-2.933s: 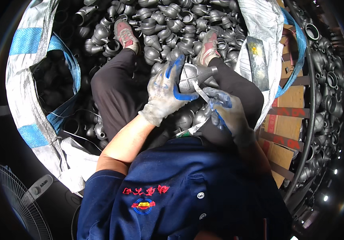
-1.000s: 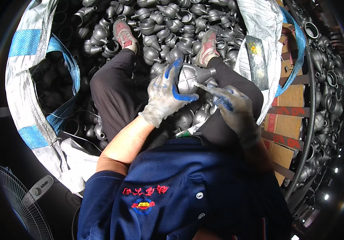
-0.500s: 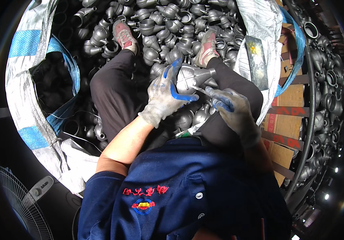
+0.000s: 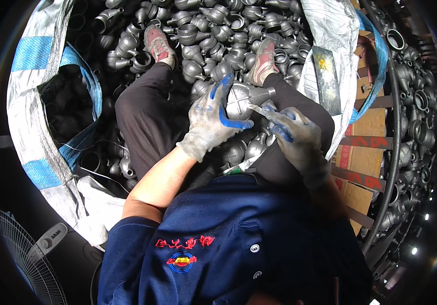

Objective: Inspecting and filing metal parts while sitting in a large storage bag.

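My left hand (image 4: pixel 208 118), in a grey glove with blue coating, is closed around a grey metal casting (image 4: pixel 239 99). The casting has a rounded body with crossed raised ribs and a narrow neck toward the right. It is held between my knees, above the heap. In my gloved right hand (image 4: pixel 297 133) is a thin, flat, pale metal tool (image 4: pixel 260 110), perhaps a scraper or a file. Its tip is at the ribbed face of the casting, near the neck. My right fingers hide its rear part.
Many similar castings (image 4: pixel 213 35) fill a large white woven bag (image 4: pixel 30 122) with blue straps, around my feet. More castings (image 4: pixel 406 147) lie beyond a dark rail on the right. Cardboard (image 4: pixel 371 124) lines that side. A fan (image 4: pixel 22 254) stands at the lower left.
My right hand has shifted slightly, and more of the tool now shows, its tip a little higher on the casting. The casting has turned slightly in my left hand, which barely moved.
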`<action>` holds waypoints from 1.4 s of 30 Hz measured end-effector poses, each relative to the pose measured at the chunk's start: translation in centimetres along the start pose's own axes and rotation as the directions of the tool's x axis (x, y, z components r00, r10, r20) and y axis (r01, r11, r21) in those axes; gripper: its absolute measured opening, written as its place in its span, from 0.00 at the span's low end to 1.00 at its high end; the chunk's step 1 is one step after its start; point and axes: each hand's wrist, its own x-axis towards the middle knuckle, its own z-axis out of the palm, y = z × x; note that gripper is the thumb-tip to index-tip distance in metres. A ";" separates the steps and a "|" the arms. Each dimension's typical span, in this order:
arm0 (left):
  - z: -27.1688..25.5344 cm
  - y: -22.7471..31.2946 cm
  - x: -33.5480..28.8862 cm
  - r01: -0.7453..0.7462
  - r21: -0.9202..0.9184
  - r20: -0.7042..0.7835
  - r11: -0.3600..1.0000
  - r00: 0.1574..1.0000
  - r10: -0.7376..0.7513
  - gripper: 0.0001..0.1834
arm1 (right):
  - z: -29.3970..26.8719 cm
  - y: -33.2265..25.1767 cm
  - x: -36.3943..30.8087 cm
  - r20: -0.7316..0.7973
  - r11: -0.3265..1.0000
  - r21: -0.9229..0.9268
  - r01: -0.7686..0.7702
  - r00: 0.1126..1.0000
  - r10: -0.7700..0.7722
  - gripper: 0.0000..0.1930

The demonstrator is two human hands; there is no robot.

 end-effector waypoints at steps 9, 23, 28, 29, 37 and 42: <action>0.2 0.0 0.0 0.037 0.027 0.029 0.999 0.999 -0.038 0.55 | 0.8 1.8 -0.2 -0.047 0.998 -0.031 0.060 0.997 -0.061 0.19; 0.1 -0.1 0.0 -0.010 0.018 0.003 1.000 1.000 0.010 0.57 | 0.3 1.1 -0.3 0.022 0.996 0.089 0.023 0.999 -0.025 0.17; 0.0 -0.1 -0.1 -0.020 -0.010 -0.004 1.000 1.000 0.020 0.58 | 0.8 1.1 -0.4 -0.018 0.991 0.126 0.035 0.999 -0.033 0.16; 0.1 0.0 -0.1 -0.023 -0.013 -0.002 1.000 1.000 0.023 0.58 | 0.9 1.1 -0.4 -0.112 0.988 0.143 0.055 0.993 -0.039 0.16; 0.0 0.1 -0.1 0.029 -0.002 0.025 1.000 0.999 -0.029 0.57 | 1.3 1.4 -1.2 -0.005 0.974 0.219 -0.053 0.998 0.055 0.16; 0.2 -0.1 0.0 0.048 0.000 0.059 0.999 0.997 -0.047 0.60 | 1.7 1.2 -1.7 0.025 0.938 0.339 -0.077 0.997 0.073 0.19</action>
